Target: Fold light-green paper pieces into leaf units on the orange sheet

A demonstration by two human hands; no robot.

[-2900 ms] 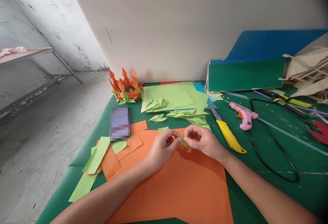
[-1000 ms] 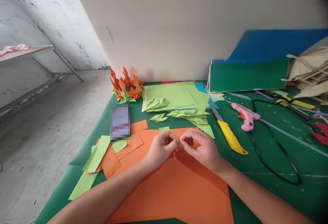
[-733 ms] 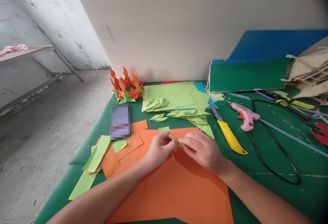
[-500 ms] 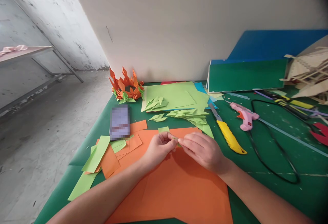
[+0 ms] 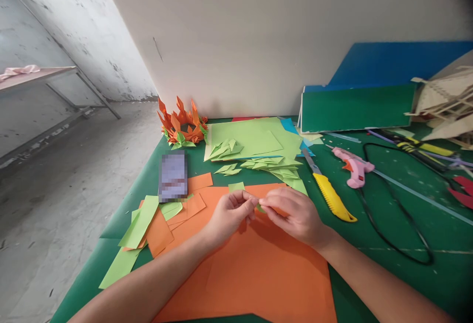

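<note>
A small piece of green paper (image 5: 259, 209) is pinched between my hands, mostly hidden by the fingers. My left hand (image 5: 233, 213) closes on it from the left, thumb against forefinger. From the right, my right hand (image 5: 291, 214) grips it with the fingertips, close to the left ones. Both hands are over a large orange paper sheet (image 5: 266, 274). Just beyond them lie folded green paper leaves (image 5: 273, 164) in a loose heap, with more leaves (image 5: 224, 149) on a light green sheet (image 5: 244, 133).
An orange paper crown (image 5: 183, 123) stands at the back left, behind a phone (image 5: 173, 176). Green strips (image 5: 138, 224) and orange strips lie at left. To the right are a yellow-handled cutter (image 5: 332, 197), a pink glue gun (image 5: 354, 165) with a black cord, and a green board (image 5: 356, 109).
My right fingers have shifted slightly right and rearranged their pinch. The left hand keeps nearly the same place, and a bit of the green paper shows below the fingertips.
</note>
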